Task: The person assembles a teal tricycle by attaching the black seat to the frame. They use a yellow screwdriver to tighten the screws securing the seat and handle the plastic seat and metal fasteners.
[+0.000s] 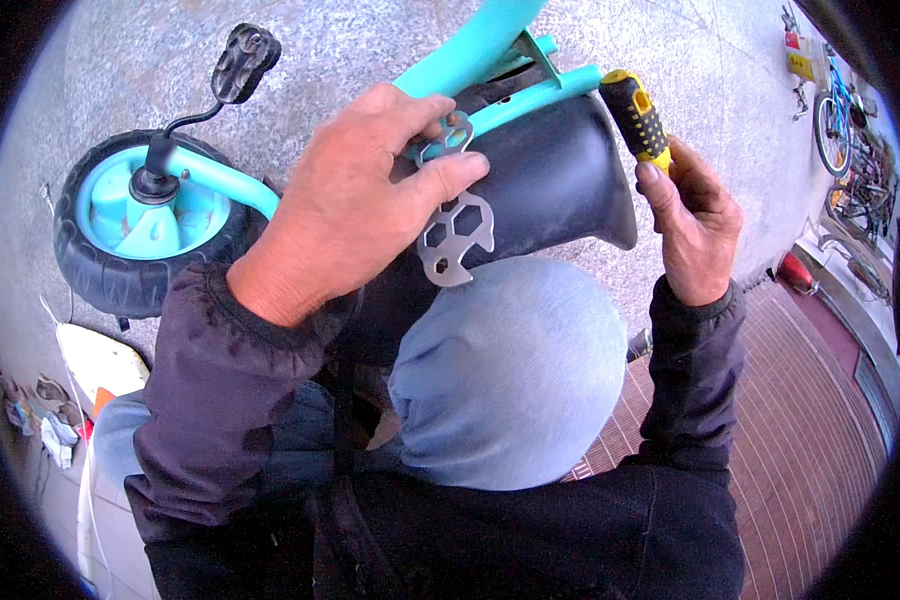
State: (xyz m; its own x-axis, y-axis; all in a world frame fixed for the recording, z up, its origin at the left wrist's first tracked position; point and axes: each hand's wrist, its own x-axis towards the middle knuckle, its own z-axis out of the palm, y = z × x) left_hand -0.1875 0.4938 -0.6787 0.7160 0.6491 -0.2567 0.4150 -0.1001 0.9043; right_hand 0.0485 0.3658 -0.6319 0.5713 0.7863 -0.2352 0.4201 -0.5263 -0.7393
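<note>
My left hand (pixel 365 190) pinches a flat metal multi-hole spanner (pixel 458 235) with hexagonal cut-outs, between thumb and fingers. The spanner's upper end overlaps the turquoise tube frame (pixel 515 108) of a small child's cycle. Behind it lies a smooth black curved part (pixel 560 165), which looks like the cycle's seat. To the right, my right hand (pixel 698 215) grips a black and yellow ridged tool handle (pixel 635 120), held upright beside the frame; no shaft shows. At the left is the cycle's wheel (pixel 150 220), with a turquoise hub and a black pedal (pixel 246 62) on its crank.
My jeans-covered knee (pixel 510 375) rises just below the black part. A brown ribbed mat (pixel 790 440) covers the floor at the right. Farther right stand bicycles (pixel 838 130) and a red object (pixel 796 271). A whitish panel (pixel 100 360) lies at the left below the wheel.
</note>
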